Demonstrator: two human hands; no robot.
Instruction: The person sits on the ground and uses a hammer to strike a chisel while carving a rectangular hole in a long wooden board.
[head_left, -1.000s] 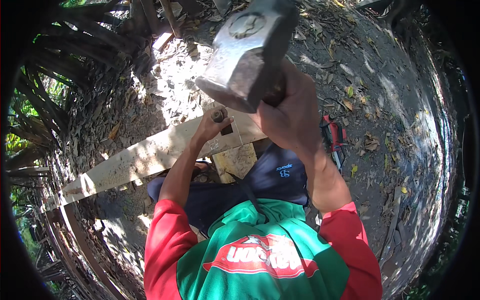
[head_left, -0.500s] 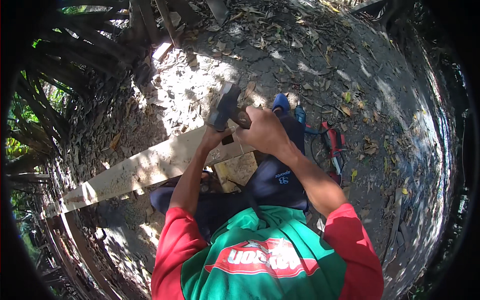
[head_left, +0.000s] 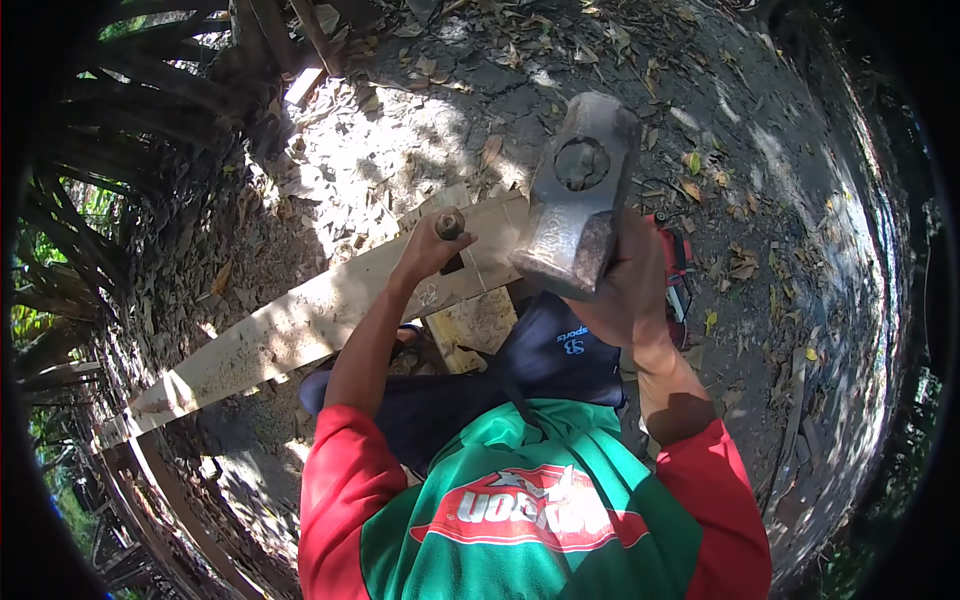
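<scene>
My right hand is closed round the handle of a heavy sledgehammer, raised close to the camera. The steel head hides the handle and most of those fingers. Lower down, my left hand grips an upright chisel; only its round butt end shows, and the blade is hidden. That hand is over a long pale wooden plank, right beside a dark square hole cut in it. Pencil-like marks lie near the hole.
A yellowish wooden block sits under the plank, by my legs. To the right, a red power tool lies on leaf-strewn ground. Dark stalks crowd the upper left, and the plank's far end reaches the lower left.
My right hand has lifted the hammer from low over the chisel, up and to the right toward the camera. My left hand stays at nearly the same place, its chisel end now uncovered.
</scene>
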